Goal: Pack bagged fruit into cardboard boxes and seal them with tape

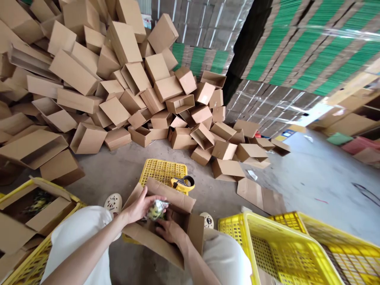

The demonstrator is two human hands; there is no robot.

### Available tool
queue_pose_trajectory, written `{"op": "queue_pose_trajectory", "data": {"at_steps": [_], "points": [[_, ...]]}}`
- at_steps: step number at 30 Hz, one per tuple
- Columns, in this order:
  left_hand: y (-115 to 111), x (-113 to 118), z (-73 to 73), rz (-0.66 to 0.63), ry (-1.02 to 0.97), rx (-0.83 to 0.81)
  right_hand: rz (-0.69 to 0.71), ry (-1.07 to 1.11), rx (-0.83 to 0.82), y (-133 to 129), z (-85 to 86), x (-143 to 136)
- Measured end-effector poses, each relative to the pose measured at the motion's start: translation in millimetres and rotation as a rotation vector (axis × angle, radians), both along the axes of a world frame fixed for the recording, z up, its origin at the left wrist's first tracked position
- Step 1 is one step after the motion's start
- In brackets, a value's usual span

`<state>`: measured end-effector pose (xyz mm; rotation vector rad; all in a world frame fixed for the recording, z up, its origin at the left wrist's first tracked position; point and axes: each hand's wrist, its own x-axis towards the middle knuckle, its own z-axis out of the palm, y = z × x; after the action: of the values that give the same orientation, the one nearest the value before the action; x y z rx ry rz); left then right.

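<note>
Between my knees an open cardboard box [192, 233] rests on an upturned yellow crate [162, 168], its flaps spread outward. My left hand [142, 208] is over the box's left side, fingers closed around a small plastic-wrapped item [156, 209] patterned in yellow-green and dark; I cannot make out its kind. Lower inside the box is my right hand [172, 230], its fingers bent and partly hidden near the wrapped item. Whether it grips anything does not show. A yellow and black tape dispenser [183, 183] lies on the crate just beyond the box's far flap.
A big heap of brown cardboard boxes [118, 111] covers the floor ahead. Yellow crates [285, 253] stand at my right. On the left, another yellow crate [44, 253] holds an open box [56, 213] with dark and yellow items. Strapped cardboard stacks [297, 51] rise behind.
</note>
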<state>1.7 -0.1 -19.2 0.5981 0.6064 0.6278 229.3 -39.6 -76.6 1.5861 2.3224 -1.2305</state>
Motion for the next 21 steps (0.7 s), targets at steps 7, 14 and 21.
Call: {"op": "queue_pose_trajectory", "data": {"at_steps": [7, 14, 21], "points": [[11.5, -2.0, -15.1, 0.089, 0.192, 0.11, -0.109, 0.024, 0.098, 9.7, 15.7, 0.3], [1.6, -7.3, -6.7, -0.043, 0.597, 0.325, -0.392, 0.47, 0.037, 28.4, 41.4, 14.2], [-2.5, -1.8, -19.2, -0.234, 0.62, 0.396, -0.582, 1.015, -0.417, 18.6, 71.8, 9.9]]}}
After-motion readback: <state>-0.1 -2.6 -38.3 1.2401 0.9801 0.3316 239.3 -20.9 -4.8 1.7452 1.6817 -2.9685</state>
